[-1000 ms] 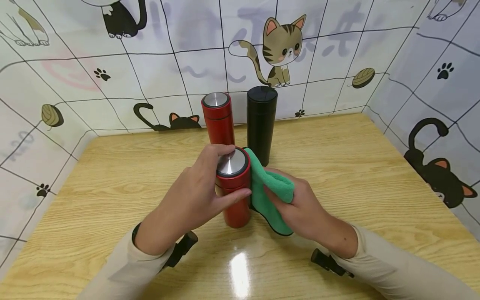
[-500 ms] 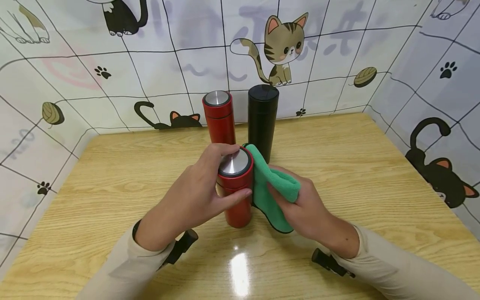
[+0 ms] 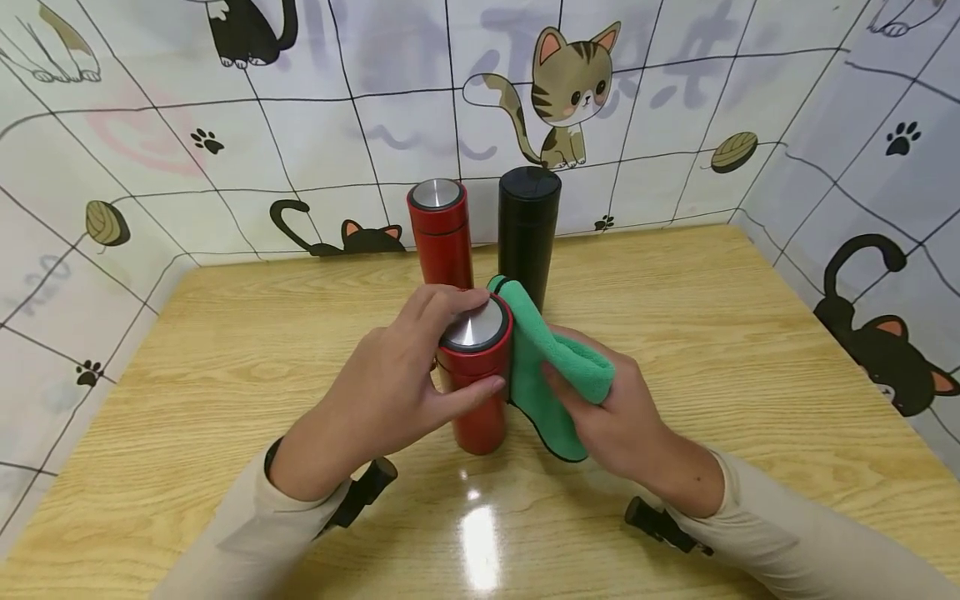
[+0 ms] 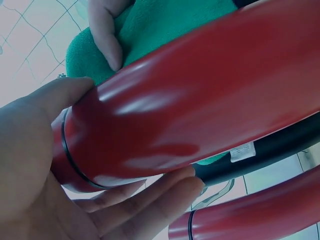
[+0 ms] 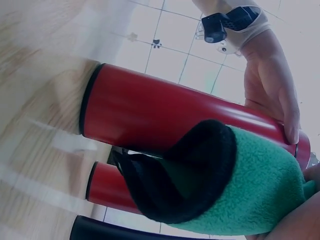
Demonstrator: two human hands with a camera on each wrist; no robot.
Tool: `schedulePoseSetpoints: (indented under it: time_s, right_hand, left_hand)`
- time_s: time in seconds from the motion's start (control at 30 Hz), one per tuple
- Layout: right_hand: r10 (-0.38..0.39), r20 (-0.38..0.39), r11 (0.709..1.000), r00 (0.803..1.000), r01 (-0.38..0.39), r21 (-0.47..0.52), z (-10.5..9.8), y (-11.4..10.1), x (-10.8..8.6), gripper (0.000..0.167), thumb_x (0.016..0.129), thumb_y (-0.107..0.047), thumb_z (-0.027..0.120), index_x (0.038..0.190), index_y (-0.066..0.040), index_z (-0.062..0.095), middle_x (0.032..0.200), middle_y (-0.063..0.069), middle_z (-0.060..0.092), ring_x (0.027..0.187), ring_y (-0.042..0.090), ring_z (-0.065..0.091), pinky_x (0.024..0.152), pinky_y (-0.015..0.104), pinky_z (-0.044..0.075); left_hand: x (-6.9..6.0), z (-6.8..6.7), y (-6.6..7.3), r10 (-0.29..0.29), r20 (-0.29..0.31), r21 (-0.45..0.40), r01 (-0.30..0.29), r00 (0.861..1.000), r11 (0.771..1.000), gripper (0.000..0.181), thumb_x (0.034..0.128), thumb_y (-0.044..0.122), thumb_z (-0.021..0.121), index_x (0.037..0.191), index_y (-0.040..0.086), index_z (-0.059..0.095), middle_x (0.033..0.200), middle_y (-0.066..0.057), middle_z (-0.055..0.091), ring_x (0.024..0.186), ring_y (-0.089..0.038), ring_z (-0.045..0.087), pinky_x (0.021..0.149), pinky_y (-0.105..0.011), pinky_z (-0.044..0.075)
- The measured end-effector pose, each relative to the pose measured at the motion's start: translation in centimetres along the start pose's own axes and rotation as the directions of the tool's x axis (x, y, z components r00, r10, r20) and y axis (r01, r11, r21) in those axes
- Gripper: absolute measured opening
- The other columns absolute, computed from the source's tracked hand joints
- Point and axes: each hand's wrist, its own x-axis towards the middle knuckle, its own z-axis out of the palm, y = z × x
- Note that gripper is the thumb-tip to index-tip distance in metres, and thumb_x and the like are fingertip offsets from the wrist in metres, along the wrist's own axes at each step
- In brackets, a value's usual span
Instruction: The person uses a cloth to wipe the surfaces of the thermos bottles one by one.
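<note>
An upright red thermos (image 3: 480,425) with a silver-topped lid stands on the table. Round its upper part curls my left hand (image 3: 393,379), thumb on the near side and fingers behind, as the left wrist view shows on the red body (image 4: 200,95). My right hand (image 3: 622,417) holds a folded green cloth (image 3: 543,400) with black edging, laid against the thermos's right side. In the right wrist view the cloth (image 5: 265,185) bulges open at its black-edged fold, covering part of the thermos (image 5: 165,110).
Behind stand a second red thermos (image 3: 441,250) and a taller black thermos (image 3: 528,221), both close to the ones at hand. The wooden table (image 3: 262,350) meets cat-printed walls (image 3: 390,142) at the back and sides.
My right hand and the cloth have shifted slightly up and to the right along the thermos's side. The left hand keeps its grip on the thermos, which stays in place.
</note>
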Motion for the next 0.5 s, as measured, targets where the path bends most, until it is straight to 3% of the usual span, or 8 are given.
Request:
schedulePoseSetpoints:
  time_s: [0.1, 0.23, 0.37, 0.5]
  right_hand:
    - [-0.017, -0.003, 1.0, 1.0, 0.017, 0.017, -0.12, -0.02, 0.08, 0.043, 0.095, 0.009, 0.056, 0.137, -0.001, 0.058, 0.134, 0.014, 0.064, 0.122, 0.008, 0.062, 0.099, 0.024, 0.053]
    - [0.053, 0.038, 0.999, 0.998, -0.053, 0.007, -0.11, 0.33, 0.14, 0.042, 0.098, 0.003, 0.056, 0.139, -0.003, 0.056, 0.136, 0.013, 0.063, 0.122, 0.007, 0.061, 0.098, 0.024, 0.053]
    - [0.118, 0.069, 0.992, 0.991, -0.116, -0.043, 0.1, 0.65, 0.02, 0.041, 0.099, -0.003, 0.058, 0.139, -0.006, 0.057, 0.136, 0.008, 0.064, 0.121, 0.007, 0.062, 0.098, 0.024, 0.053]
    - [0.106, 0.059, 0.992, 0.993, -0.102, -0.073, 0.1, 0.58, -0.11, 0.04, 0.098, -0.003, 0.059, 0.138, -0.006, 0.058, 0.135, 0.007, 0.065, 0.121, 0.009, 0.062, 0.099, 0.024, 0.053]
  left_hand:
    - [0.11, -0.11, 0.25, -0.026, -0.004, 0.052, 0.026, 1.0, 0.998, 0.071, 0.0848, 0.045, 0.076, 0.143, 0.023, 0.044, 0.121, -0.003, 0.055, 0.072, -0.014, 0.066, 0.062, -0.026, 0.056]
    - [0.12, -0.15, 0.32, -0.021, -0.028, 0.094, 0.023, 0.999, 0.995, 0.07, 0.0839, 0.045, 0.077, 0.142, 0.023, 0.046, 0.117, -0.003, 0.057, 0.065, -0.013, 0.062, 0.057, -0.025, 0.052]
    - [0.01, -0.19, 0.28, -0.009, -0.031, 0.072, 0.011, 0.999, 0.997, 0.069, 0.0834, 0.042, 0.078, 0.141, 0.021, 0.047, 0.117, -0.004, 0.057, 0.062, -0.011, 0.059, 0.056, -0.022, 0.051]
    - [-0.02, -0.26, 0.27, 0.001, -0.02, 0.042, 0.0, 1.0, 0.999, 0.068, 0.0833, 0.039, 0.078, 0.141, 0.021, 0.046, 0.119, -0.004, 0.057, 0.062, -0.01, 0.057, 0.056, -0.021, 0.05]
